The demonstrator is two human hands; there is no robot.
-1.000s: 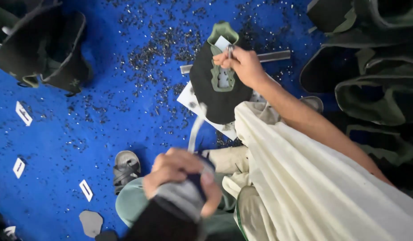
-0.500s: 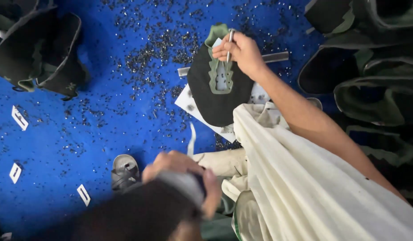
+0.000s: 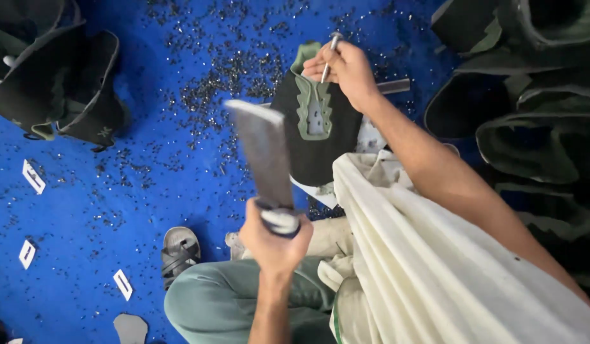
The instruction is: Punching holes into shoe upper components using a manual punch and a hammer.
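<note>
Moved: since half a second ago the flat grey mallet (image 3: 264,153) has been raised upright in the left hand (image 3: 274,241), fist closed on its handle.
Right hand (image 3: 343,69): pinched around a thin metal punch (image 3: 329,56), tip set on the shoe upper (image 3: 315,124).
Upper: laid on the blue floor (image 3: 116,191).
Progress: several eyelet holes appear punched; more seem left.
Nearby: black punch scraps (image 3: 234,70) are scattered.

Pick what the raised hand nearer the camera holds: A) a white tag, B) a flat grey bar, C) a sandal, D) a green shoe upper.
B: the left hand grips a flat grey bar by its wrapped end and lifts it over the blue floor, while the right hand holds a thin metal punch on the shoe upper.
</note>
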